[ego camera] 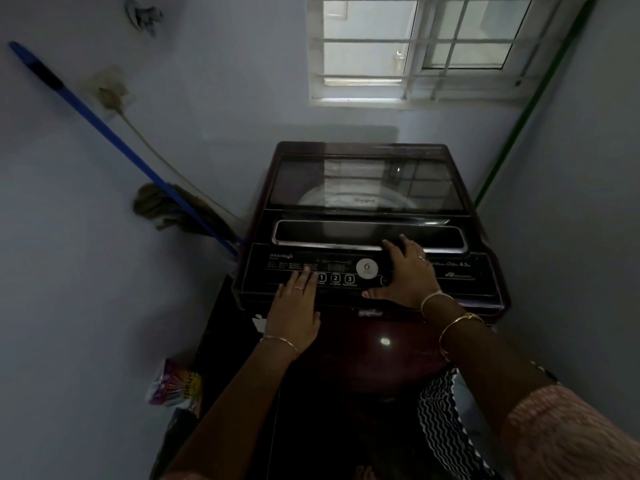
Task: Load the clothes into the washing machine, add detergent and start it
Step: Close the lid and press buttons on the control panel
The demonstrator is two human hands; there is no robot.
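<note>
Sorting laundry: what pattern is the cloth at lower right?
Cloth: black-and-white wavy stripes; head view.

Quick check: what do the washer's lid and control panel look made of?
Lid: probably dark tinted glass, glossy; it mirrors the barred window. Control panel: seemingly glossy black plastic, with white printed labels and soft sheen.

- Washing machine (pixel 374 216) stands in the corner, lid shut.
- Mop (pixel 166 206) leans against the wall just left of it.
- Colourful packet (pixel 173 388) sits low beside the machine; the floor beneath is too dark to make out.
</note>
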